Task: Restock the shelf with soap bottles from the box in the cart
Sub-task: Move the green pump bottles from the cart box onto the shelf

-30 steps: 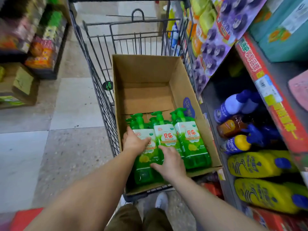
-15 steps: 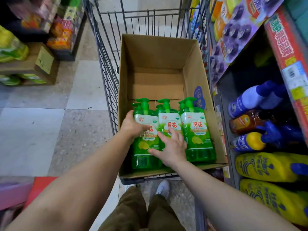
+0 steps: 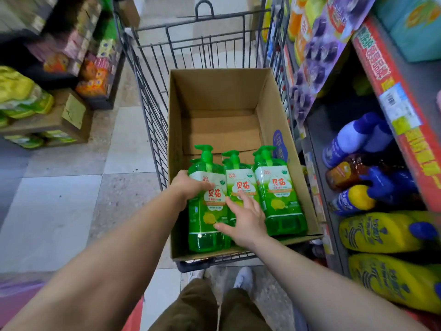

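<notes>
Three green pump soap bottles stand at the near end of a cardboard box (image 3: 274, 108) inside a wire cart (image 3: 152, 120). My left hand (image 3: 188, 187) grips the left soap bottle (image 3: 206, 211) around its upper left side, and that bottle sits higher than the other two. My right hand (image 3: 245, 218), fingers spread, lies against the front of the middle soap bottle (image 3: 241, 182) and touches the left bottle's right side. The right soap bottle (image 3: 278, 197) stands untouched against the box's right wall. The far half of the box holds nothing.
To the right, a shelf unit (image 3: 405, 111) holds blue bottles (image 3: 353, 139), a brown bottle (image 3: 346, 173) and large yellow bottles (image 3: 381, 232) on their sides. Cardboard boxes of goods (image 3: 59, 115) stand on the floor at left. Tiled aisle floor (image 3: 59, 211) lies left of the cart.
The left bottle has risen a little in my left hand. My right hand has opened and spread across the middle bottle. The camera view has shifted.
</notes>
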`<move>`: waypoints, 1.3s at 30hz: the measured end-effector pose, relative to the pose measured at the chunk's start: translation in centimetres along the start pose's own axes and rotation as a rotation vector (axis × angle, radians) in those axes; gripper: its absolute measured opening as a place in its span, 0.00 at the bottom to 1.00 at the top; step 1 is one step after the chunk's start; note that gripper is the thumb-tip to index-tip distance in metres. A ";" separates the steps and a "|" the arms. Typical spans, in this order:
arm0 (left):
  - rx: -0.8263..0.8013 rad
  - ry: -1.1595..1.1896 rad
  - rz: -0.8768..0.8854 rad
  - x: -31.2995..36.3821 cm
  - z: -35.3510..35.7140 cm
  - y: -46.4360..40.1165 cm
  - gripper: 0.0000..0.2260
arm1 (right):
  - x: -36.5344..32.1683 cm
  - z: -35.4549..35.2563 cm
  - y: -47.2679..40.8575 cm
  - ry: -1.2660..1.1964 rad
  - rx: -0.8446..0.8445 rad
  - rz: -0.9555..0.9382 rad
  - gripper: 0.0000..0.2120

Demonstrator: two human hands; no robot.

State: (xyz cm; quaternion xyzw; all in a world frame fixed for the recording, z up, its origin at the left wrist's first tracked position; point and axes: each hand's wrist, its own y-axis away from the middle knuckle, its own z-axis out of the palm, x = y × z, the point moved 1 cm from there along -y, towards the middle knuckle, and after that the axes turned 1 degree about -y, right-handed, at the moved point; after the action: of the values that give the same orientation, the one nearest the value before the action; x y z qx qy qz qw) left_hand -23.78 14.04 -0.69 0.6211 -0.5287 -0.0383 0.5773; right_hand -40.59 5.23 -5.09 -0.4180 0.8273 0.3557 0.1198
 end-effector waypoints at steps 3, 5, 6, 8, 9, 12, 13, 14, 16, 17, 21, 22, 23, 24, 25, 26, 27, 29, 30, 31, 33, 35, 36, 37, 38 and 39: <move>0.024 0.019 0.122 -0.4 -0.1 1.2 0.28 | -0.6 -0.1 1.2 -0.017 0.019 0.013 0.42; 0.009 0.056 0.219 -0.6 -0.2 1.9 0.27 | -1.4 -0.1 2.1 -0.049 0.049 0.020 0.44; -0.002 0.066 0.271 -0.7 -0.3 2.2 0.27 | -1.9 0.0 2.6 -0.082 0.069 0.028 0.46; -0.039 0.079 0.375 -0.6 -0.6 2.8 0.27 | -2.9 0.3 3.4 -0.177 0.116 0.064 0.48; -0.057 0.077 0.428 -0.5 -0.8 3.0 0.28 | -3.4 0.4 3.8 -0.224 0.144 0.085 0.49; -0.109 0.054 0.582 0.2 -1.8 3.4 0.30 | -5.5 0.9 5.0 -0.320 0.270 0.129 0.50; -0.128 0.046 0.625 0.6 -2.1 3.6 0.31 | -6.3 1.0 5.3 -0.344 0.329 0.141 0.50; -0.148 0.046 0.666 0.9 -2.5 3.8 0.31 | -7.2 1.1 5.6 -0.372 0.392 0.153 0.50; -0.204 0.064 0.740 1.5 -3.5 4.8 0.30 | -8.7 1.2 6.5 -0.439 0.514 0.187 0.50; -0.239 0.071 0.765 1.9 -3.9 5.5 0.30 | -9.4 1.0 7.0 -0.473 0.567 0.208 0.50; -0.389 0.050 0.882 2.9 -4.4 9.5 0.31 | -10.8 -0.1 10.5 -0.624 0.722 0.292 0.48; -0.439 0.048 0.921 3.0 -4.0 10.8 0.31 | -10.8 -0.6 11.7 -0.652 0.759 0.300 0.45; -0.493 0.045 0.963 3.0 -3.5 12.1 0.30 | -10.8 -1.1 13.0 -0.683 0.797 0.290 0.40; -0.547 0.037 1.005 2.9 -3.0 13.5 0.30 | -10.7 -1.4 14.3 -0.719 0.830 0.272 0.36; -0.602 0.027 1.043 2.7 -2.5 14.9 0.30 | -10.6 -1.6 15.8 -0.751 0.859 0.259 0.32; -0.657 0.015 1.075 2.3 -1.8 16.3 0.30 | -10.4 -1.5 17.6 -0.771 0.885 0.260 0.30; -0.714 0.006 1.099 1.8 -1.2 17.8 0.30 | -10.1 -1.4 19.4 -0.779 0.910 0.270 0.28; -0.837 -0.005 1.110 0.3 0.4 20.6 0.30 | -9.5 -0.5 23.7 -0.795 0.961 0.297 0.29; -0.896 -0.016 1.104 -0.7 1.2 22.2 0.30 | -9.2 0.2 25.9 -0.816 0.983 0.314 0.29; -0.946 -0.036 1.103 -1.9 2.0 23.8 0.30 | -8.8 1.1 28.3 -0.829 1.002 0.338 0.30; -1.030 -0.101 1.117 -5.0 3.6 27.5 0.31 | -8.3 3.5 33.5 -0.828 1.064 0.397 0.31; -1.114 -0.167 1.126 -8.8 5.0 31.5 0.32 | -8.1 6.7 39.2 -0.832 1.167 0.449 0.31; -1.168 -0.193 1.126 -11.1 5.6 33.8 0.32 | -8.2 8.6 42.2 -0.827 1.228 0.482 0.31; -1.232 -0.219 1.127 -13.6 6.1 36.3 0.31 | -8.5 10.7 45.3 -0.823 1.288 0.520 0.31; -1.303 -0.241 1.132 -16.2 6.4 38.8 0.31 | -8.8 13.0 48.5 -0.829 1.347 0.554 0.31; -1.374 -0.263 1.139 -19.0 6.8 41.5 0.31 | -9.0 15.4 51.6 -0.848 1.404 0.583 0.30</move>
State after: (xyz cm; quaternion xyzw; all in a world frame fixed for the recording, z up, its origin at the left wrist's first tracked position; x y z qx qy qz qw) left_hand -61.99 32.07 17.78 -0.2260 -0.6788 -0.1247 0.6875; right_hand -76.59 41.83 13.51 0.1489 0.8149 -0.0946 0.5521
